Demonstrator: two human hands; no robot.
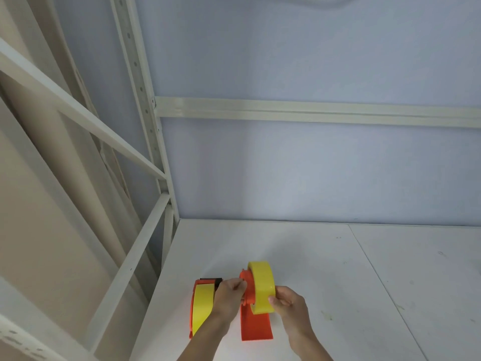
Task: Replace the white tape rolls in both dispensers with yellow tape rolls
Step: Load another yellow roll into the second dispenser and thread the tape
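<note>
My right hand [287, 302] pinches the near right edge of the wide yellow tape roll [262, 286], which sits upright on the hub of the orange plastic dispenser [253, 321] near the middle of the white table [364, 282]. My left hand [229, 295] curls its fingers onto that dispenser's orange hub. Just left stands a second orange dispenser already holding yellow tape [201, 308].

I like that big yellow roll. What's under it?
Under the yellow tape roll sits the orange dispenser, its base on the white table. The roll and both hands cover the middle part holding it.
</note>
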